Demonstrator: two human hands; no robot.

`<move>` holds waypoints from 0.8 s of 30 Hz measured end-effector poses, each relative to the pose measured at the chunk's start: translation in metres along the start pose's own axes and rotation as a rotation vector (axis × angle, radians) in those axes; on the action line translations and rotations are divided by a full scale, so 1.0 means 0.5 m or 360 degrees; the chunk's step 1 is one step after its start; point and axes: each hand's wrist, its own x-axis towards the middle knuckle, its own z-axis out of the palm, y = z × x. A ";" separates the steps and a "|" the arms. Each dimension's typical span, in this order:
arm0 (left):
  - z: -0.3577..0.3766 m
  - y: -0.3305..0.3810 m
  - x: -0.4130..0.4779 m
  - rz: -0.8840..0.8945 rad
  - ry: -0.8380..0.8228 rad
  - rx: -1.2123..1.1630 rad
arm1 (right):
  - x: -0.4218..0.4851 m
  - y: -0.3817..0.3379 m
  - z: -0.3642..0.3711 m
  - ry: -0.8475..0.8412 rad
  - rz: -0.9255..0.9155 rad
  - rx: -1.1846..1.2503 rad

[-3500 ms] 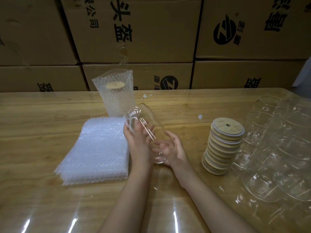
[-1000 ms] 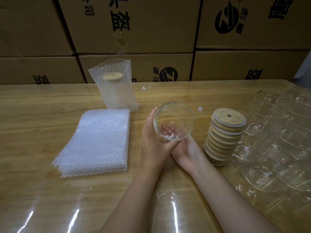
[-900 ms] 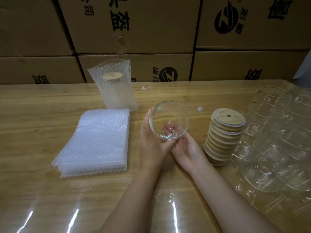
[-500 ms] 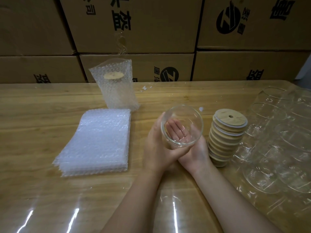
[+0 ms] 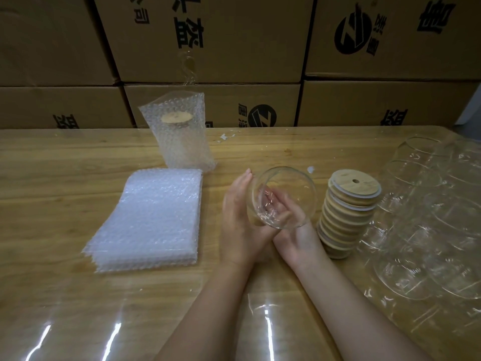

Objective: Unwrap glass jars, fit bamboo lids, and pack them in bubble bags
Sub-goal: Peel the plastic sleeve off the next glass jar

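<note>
A clear glass jar (image 5: 296, 194) without a lid is held above the table, its open mouth tilted toward me. My left hand (image 5: 238, 220) cups its left side with the fingers pointing up. My right hand (image 5: 299, 237) holds it from below and behind; its fingers show through the glass. Just right of the jar stands a leaning stack of bamboo lids (image 5: 348, 214), the top one with a small hole. A pile of flat bubble bags (image 5: 151, 220) lies to the left. Behind that pile stands a lidded jar packed in a bubble bag (image 5: 179, 136).
Several clear jars in plastic wrap (image 5: 429, 217) lie along the right side of the wooden table (image 5: 65, 178). Stacked cardboard boxes (image 5: 208, 35) form a wall behind the table. A glossy film covers the near part of the tabletop.
The jar has turned from lying sideways to mouth facing me and shifted slightly right toward the lids. My right hand has closed in under it.
</note>
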 end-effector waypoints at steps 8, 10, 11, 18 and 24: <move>-0.017 0.042 -0.002 -0.0200 -0.0254 -0.0254 | -0.002 0.007 0.000 -0.0020 0.0008 0.0155; -0.016 0.047 -0.002 -0.0266 -0.0247 -0.0312 | -0.002 0.014 0.002 0.0058 -0.0054 0.0076; -0.015 0.050 -0.002 -0.0311 -0.0215 -0.0348 | -0.003 0.020 0.003 0.0106 -0.0085 0.0048; -0.011 0.030 0.008 -0.0943 0.0082 -0.0697 | -0.039 0.079 0.016 0.0025 -0.0966 -0.1473; -0.028 0.031 0.020 -0.1199 -0.0110 -0.1103 | -0.053 0.074 0.023 -0.0084 -0.1361 -0.1927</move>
